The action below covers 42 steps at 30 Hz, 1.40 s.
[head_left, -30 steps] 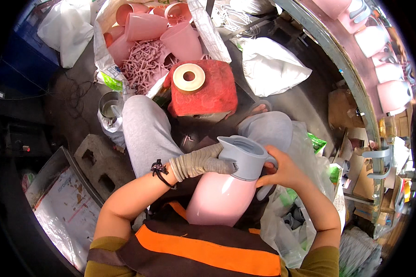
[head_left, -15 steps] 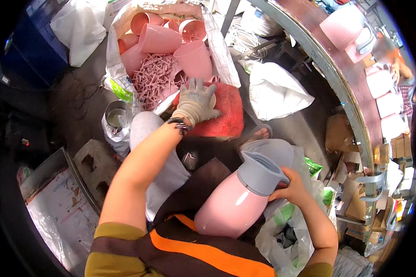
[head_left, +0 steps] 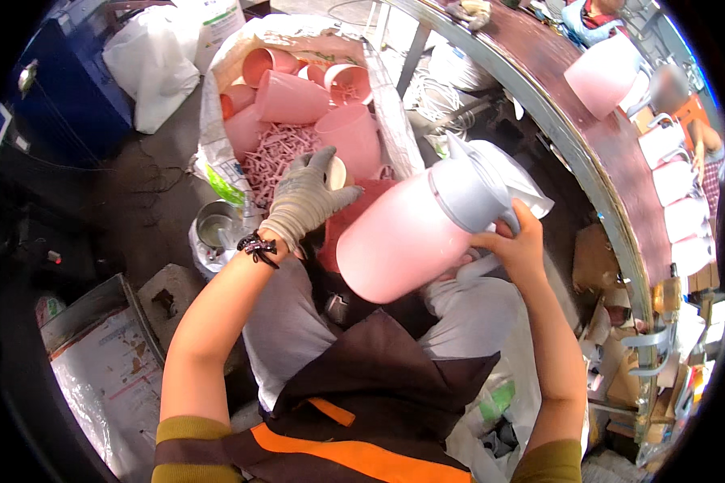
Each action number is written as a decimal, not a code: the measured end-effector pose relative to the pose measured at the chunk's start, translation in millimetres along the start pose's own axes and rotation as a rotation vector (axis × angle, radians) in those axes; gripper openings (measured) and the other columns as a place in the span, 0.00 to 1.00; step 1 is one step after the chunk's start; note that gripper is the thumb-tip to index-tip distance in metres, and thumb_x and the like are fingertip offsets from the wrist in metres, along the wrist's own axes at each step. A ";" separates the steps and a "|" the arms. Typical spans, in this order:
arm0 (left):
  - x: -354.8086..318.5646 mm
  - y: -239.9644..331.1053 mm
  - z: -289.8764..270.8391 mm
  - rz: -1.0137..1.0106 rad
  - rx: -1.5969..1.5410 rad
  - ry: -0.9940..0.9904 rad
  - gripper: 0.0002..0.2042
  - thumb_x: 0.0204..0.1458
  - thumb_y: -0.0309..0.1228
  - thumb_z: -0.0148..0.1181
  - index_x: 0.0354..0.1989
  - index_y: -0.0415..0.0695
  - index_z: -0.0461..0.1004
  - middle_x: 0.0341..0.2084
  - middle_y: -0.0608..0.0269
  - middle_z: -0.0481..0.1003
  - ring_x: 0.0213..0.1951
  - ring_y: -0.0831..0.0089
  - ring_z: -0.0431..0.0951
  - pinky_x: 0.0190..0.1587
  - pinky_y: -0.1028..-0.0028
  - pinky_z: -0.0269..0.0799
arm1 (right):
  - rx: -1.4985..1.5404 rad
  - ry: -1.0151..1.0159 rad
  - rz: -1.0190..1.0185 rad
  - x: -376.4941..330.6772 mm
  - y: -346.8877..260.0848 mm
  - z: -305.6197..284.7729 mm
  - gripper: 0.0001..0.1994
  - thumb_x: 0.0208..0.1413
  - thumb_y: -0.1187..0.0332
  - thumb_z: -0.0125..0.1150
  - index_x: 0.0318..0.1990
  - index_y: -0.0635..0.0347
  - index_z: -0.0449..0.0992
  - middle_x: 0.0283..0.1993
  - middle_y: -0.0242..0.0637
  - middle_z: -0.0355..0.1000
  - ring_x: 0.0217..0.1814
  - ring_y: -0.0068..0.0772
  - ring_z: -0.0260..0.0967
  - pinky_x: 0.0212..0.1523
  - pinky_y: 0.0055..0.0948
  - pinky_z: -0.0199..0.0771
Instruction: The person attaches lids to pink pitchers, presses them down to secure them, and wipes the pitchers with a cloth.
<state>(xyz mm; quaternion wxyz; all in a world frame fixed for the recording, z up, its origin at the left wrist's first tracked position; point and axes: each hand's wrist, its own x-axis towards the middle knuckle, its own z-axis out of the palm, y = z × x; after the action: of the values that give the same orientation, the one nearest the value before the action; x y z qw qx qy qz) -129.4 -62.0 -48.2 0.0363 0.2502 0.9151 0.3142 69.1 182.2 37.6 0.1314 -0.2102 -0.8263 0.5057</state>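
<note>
Lifting pink jug (head_left: 411,233), right hand (head_left: 514,245) gripping handle

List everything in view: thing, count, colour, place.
jug: one, pink with grey top, held tilted above the lap
tape roll: one, cream, on the red stool, mostly hidden by the left hand
red stool: one, red, in front of the knees
sack: one, white, open, on the floor ahead
pink shells: several, pink, inside the sack
metal can: one, silver, on the floor beside the sack
workbench: one, brown, curving along the right
finished jugs: several, pink, on the workbench
left hand: grey glove, on the tape roll
right hand: bare, gripping the jug near its handle
</note>
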 end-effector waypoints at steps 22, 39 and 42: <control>31.2 25.5 -4.2 0.052 0.035 0.177 0.42 0.37 0.50 0.71 0.61 0.44 0.64 0.54 0.44 0.68 0.55 0.50 0.69 0.58 0.59 0.65 | -0.150 0.020 -0.208 8.4 34.5 19.6 0.28 0.32 0.55 0.80 0.37 0.63 0.73 0.30 0.33 0.74 0.32 0.20 0.70 0.32 0.25 0.71; -6.1 220.5 -100.7 0.902 0.254 0.443 0.33 0.43 0.56 0.63 0.55 0.47 0.71 0.35 0.47 0.77 0.39 0.54 0.78 0.43 0.61 0.74 | -0.385 -0.205 -0.279 10.0 24.5 16.2 0.29 0.37 0.58 0.75 0.42 0.64 0.67 0.38 0.54 0.73 0.45 0.57 0.73 0.43 0.44 0.71; -12.6 156.2 -15.4 0.774 0.365 0.262 0.32 0.48 0.58 0.54 0.54 0.46 0.71 0.40 0.45 0.73 0.47 0.49 0.74 0.49 0.56 0.68 | -0.369 -0.216 -0.258 7.3 24.5 17.2 0.28 0.37 0.58 0.74 0.42 0.65 0.67 0.38 0.54 0.73 0.44 0.57 0.73 0.42 0.44 0.71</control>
<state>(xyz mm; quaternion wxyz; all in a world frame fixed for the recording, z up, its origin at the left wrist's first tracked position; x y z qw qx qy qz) -53.9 29.1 55.6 -0.2448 0.5346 0.7914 0.1672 60.6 182.1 8.0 0.0653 -0.0682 -0.9339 0.3448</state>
